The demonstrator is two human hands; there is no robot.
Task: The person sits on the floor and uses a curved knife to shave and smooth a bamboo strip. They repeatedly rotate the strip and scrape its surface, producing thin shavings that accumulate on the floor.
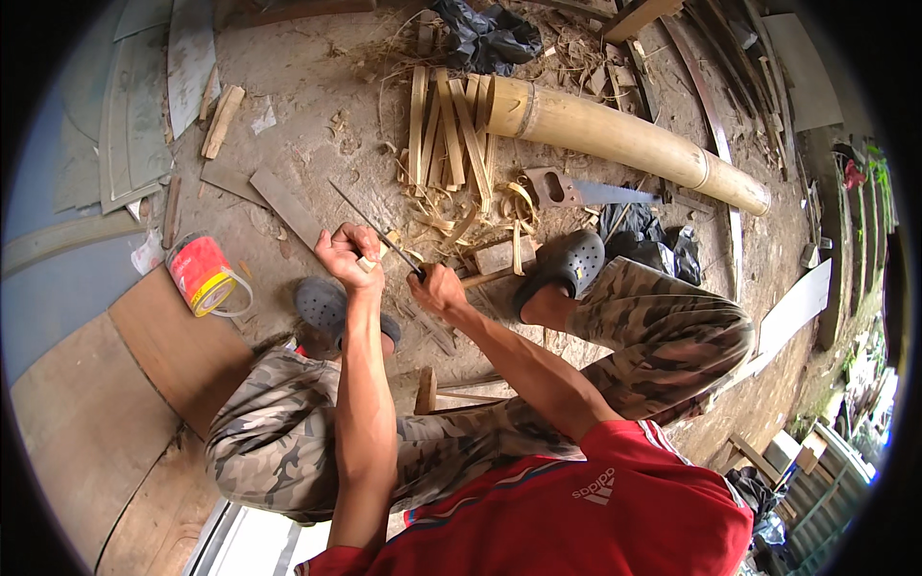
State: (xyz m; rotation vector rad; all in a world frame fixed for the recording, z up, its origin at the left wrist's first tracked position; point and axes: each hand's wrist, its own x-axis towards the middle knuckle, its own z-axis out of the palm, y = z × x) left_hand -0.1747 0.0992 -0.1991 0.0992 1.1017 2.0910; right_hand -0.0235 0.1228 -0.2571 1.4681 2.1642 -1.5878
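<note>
My right hand (440, 291) is closed round the dark handle of a long, thin knife (370, 219). Its narrow blade slants away to the upper left, past the fingers of my left hand (351, 257). That left hand is curled round a short, pale bamboo strip (368, 263), whose far end seems to lie against the blade. Just beyond both hands, curled bamboo shavings (459, 228) litter the ground. A bundle of split bamboo strips (449, 130) lies farther off. Close to my right foot is a small wood block (501, 256).
A thick bamboo pole (615, 137) stretches across the far right, with a handsaw (591, 190) below it. Black plastic bags (488, 36) lie at the back and near my right shoe. On the left are a red bucket (204, 276), wooden boards (182, 336) and a flat strip (288, 206).
</note>
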